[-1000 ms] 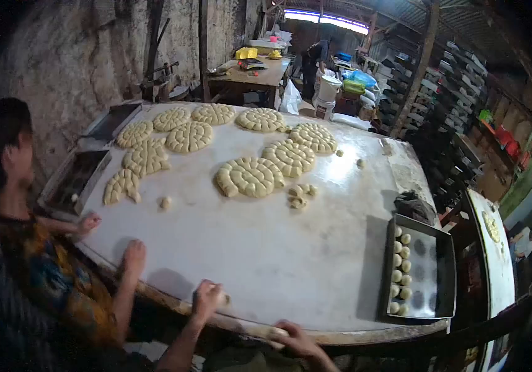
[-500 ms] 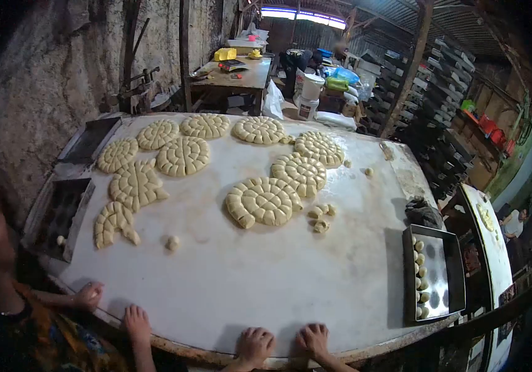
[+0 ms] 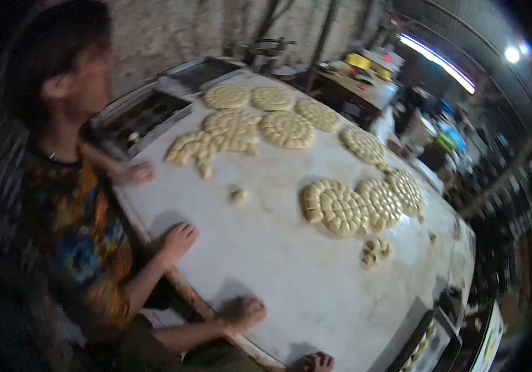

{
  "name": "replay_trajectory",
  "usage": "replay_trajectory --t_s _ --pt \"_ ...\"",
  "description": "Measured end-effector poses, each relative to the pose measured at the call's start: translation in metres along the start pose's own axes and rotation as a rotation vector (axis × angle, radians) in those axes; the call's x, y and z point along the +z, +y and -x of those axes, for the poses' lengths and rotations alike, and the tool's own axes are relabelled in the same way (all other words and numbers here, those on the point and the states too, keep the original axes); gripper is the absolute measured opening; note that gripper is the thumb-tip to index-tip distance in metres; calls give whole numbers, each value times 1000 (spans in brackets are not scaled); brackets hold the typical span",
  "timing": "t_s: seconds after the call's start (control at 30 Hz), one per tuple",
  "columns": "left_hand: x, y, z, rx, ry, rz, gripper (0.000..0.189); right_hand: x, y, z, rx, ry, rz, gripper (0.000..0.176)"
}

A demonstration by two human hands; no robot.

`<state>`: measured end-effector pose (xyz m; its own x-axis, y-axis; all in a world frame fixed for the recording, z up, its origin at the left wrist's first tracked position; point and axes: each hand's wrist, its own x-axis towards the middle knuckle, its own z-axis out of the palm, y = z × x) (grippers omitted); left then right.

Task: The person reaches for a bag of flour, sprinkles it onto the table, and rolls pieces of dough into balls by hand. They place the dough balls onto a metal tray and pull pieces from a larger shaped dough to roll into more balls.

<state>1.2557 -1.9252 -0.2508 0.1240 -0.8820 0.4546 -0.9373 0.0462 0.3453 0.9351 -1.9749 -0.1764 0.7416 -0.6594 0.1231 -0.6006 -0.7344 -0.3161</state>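
Note:
My left hand (image 3: 244,313) rests on the white tabletop (image 3: 247,260) near its front edge, fingers curled down. Whatever lies under the palm is hidden. At the bottom of the view my right hand (image 3: 317,363) also lies on the table with bent fingers, partly cut off by the frame. A single dough ball (image 3: 238,196) sits beyond my left hand. Farther off is a round of cut dough (image 3: 337,208), scored into many pieces, with a small cluster of dough pieces (image 3: 376,251) in front of it.
A co-worker (image 3: 74,204) in a patterned shirt stands at left, a curled hand (image 3: 179,240) on the table. More dough rounds (image 3: 287,129) lie across the far side. Dark baking trays (image 3: 148,118) line the left edge; another tray (image 3: 439,341) with dough balls is at lower right.
My view has swung left and tilted, bringing the co-worker more fully into sight. My hands stay near the table edge, and my left hand looks more tightly curled. The dough rounds appear unmoved.

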Motion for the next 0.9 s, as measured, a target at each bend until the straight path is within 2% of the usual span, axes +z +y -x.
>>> replay_trajectory --t_s 0.03,0.07,0.1,0.13,0.17,0.2,0.23,0.3,0.33,0.37,0.4,0.43,0.47,0.5,0.53,0.57,0.63,0.7,0.73,0.77,0.8,0.87,0.9 --pt "16 -20 5 -82 80 -39 14 -9 20 0 57 49 61 37" --pt "-11 -14 -27 -160 34 -21 15 62 100 -11 101 5 238 27" --pt "-33 -3 -69 -235 -15 0 16 58 80 -60 61 289 407 24" --pt "-15 6 -96 -180 -28 -32 16 46 52 -96 210 258 -51 23" --pt "-7 15 -93 -162 -39 -57 16 29 11 -122 203 278 -183 22" --pt "1 24 -91 -143 -49 -83 17 40 3 -128 174 95 -247 20" --pt "4 48 -77 -118 3 4 13 97 24 -104 -64 160 -223 19" --pt "1 72 -36 -130 43 105 9 90 24 -45 -288 99 -259 23" --pt "-15 60 -14 -61 131 84 9 94 47 -16 -108 -33 -512 23" --pt "-29 47 5 7 214 75 9 69 65 -1 -120 -97 -454 24" --pt "-43 30 13 -174 159 8 11 44 84 -2 -120 -118 -274 25" --pt "-58 12 9 -349 108 -65 15 28 91 -16 -12 -89 -104 27" --pt "-58 7 -6 -354 114 -69 15 18 90 -37 99 -63 -28 29" --pt "-48 8 -31 -283 162 20 15 1 79 -70 51 -28 -166 31" --pt "-42 9 -51 -213 200 110 16 38 89 -88 -26 18 -78 31" --pt "-68 41 -69 -262 96 147 17 -3 21 -113 -8 165 -235 22" --pt "-26 59 -51 -290 -150 26 17 44 24 -65 -74 138 -304 23" --pt "-55 68 -20 -77 -267 156 17 82 44 -34 -218 115 -425 25" --pt "-47 52 6 2 -199 115 14 48 43 -21 -244 -45 -391 27" --pt "-56 25 13 153 -75 98 13 37 69 -6 -149 -271 -237 26" --pt "-60 7 6 45 -92 15 12 47 101 -6 -140 -83 -157 23" --pt "-72 -10 -32 -130 -111 -28 11 42 91 -43 1 178 -73 16" --pt "-73 -4 -64 -194 -120 12 11 40 70 -72 91 253 -155 13"
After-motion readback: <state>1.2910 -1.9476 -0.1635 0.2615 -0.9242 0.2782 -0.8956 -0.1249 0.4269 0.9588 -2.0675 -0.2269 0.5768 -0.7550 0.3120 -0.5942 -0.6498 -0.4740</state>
